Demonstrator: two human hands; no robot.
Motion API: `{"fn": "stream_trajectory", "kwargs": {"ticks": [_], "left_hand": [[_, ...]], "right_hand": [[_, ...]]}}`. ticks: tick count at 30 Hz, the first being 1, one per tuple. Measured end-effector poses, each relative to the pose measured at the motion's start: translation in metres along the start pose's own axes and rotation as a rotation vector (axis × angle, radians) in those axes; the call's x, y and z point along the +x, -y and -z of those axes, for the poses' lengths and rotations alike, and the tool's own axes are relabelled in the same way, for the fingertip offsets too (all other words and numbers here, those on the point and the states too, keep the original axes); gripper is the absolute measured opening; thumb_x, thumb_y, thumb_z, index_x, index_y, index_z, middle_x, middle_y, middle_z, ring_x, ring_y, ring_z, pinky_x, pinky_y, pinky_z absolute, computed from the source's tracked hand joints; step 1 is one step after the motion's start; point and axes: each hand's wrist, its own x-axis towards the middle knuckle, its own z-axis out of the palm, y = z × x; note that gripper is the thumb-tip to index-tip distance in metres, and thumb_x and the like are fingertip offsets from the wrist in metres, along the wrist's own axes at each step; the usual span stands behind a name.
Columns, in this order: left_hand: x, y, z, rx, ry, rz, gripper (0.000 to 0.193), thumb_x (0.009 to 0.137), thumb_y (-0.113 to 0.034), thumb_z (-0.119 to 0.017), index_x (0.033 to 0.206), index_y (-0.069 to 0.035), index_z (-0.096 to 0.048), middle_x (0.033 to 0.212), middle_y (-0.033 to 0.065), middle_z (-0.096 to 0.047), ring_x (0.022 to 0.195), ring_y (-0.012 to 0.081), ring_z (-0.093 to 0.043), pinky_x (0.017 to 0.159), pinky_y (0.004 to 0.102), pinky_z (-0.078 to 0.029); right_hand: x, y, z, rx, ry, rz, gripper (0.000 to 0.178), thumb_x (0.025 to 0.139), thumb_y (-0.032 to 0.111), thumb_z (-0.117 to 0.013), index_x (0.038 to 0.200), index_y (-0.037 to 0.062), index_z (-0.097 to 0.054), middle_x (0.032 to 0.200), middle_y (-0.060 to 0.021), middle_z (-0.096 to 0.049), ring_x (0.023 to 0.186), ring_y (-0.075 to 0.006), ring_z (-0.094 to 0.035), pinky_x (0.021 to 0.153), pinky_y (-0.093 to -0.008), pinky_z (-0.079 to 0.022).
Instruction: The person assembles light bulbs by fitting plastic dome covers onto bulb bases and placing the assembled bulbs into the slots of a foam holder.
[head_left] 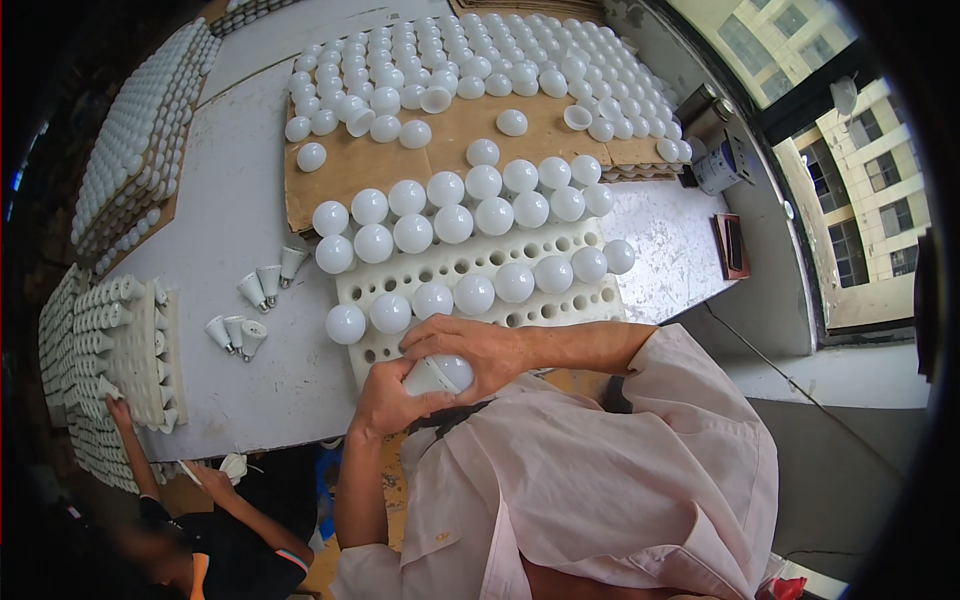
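Between my two hands, close to my body, is a white LED light bulb [425, 378] lying tilted on its side. My left hand [383, 402] is closed round its tapered white base. The fingers of my right hand [485, 350] wrap over the glossy dome end, covering part of it. Just beyond my hands lies a white tray with rows of round holes [440, 268]. A row of bulbs with round domes [474, 294] stands in it, and two more rows stand at its far side. The bases of these bulbs are hidden.
Brown cardboard [380, 160] at the back carries many loose white domes. Several bulb bases [268, 284] lie on the table to the left, near stacked white trays [150, 350]. A co-worker [230, 530] handles parts at lower left. A phone [734, 243] lies by the window.
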Motion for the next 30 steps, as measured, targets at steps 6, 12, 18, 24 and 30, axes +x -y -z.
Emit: {"fn": "stream_trajectory", "kwargs": {"ticks": [6,12,18,24,30], "left_hand": [[-0.001,-0.006,0.001,0.008,0.093,0.077,0.039,0.07,-0.014,-0.077,0.1,0.008,-0.066,0.078,0.0088,-0.068,0.06,0.0104,-0.062,0.055,0.0239,-0.05],[-0.001,-0.016,-0.009,-0.243,0.133,0.053,0.035,0.076,-0.017,-0.078,0.094,0.009,-0.063,0.073,0.0094,-0.064,0.05,0.0096,-0.06,0.039,0.0184,-0.044],[0.028,0.07,0.012,-0.786,0.359,0.269,0.046,0.09,-0.04,-0.061,0.103,0.005,-0.06,0.074,0.0126,-0.065,0.047,0.0167,-0.059,0.032,0.0215,-0.038],[0.055,0.078,-0.021,-1.053,0.272,0.367,0.072,0.093,-0.062,-0.037,0.122,0.002,-0.046,0.088,0.0205,-0.064,0.054,0.0246,-0.065,0.03,0.0222,-0.043],[0.034,0.106,0.006,-0.59,-0.03,0.267,0.044,0.098,-0.034,-0.048,0.117,0.006,-0.05,0.102,0.0227,-0.066,0.069,0.0241,-0.069,0.043,0.024,-0.05]], "right_hand": [[-0.005,0.009,-0.013,0.141,-0.23,0.115,0.04,0.064,0.007,-0.074,0.101,0.0046,-0.061,0.103,-0.0122,-0.058,0.091,-0.0281,-0.058,0.078,-0.0372,-0.048],[-0.01,0.015,-0.009,0.178,-0.323,0.017,0.034,0.063,0.005,-0.071,0.095,0.0052,-0.061,0.096,-0.0115,-0.059,0.089,-0.0246,-0.058,0.075,-0.0355,-0.049],[-0.017,0.003,0.001,0.137,-0.201,-0.17,0.06,0.069,0.009,-0.076,0.123,0.007,-0.051,0.116,-0.0122,-0.052,0.102,-0.0263,-0.055,0.086,-0.036,-0.047],[-0.052,0.008,0.002,0.347,-0.288,-0.654,0.081,0.068,0.01,-0.08,0.137,0.0084,-0.038,0.125,-0.0118,-0.047,0.119,-0.0258,-0.048,0.1,-0.0374,-0.04],[-0.15,0.026,0.034,-0.393,-0.752,-0.728,0.075,0.067,0.014,-0.08,0.131,0.0063,-0.042,0.116,-0.0154,-0.049,0.109,-0.0296,-0.053,0.091,-0.0384,-0.046]]}}
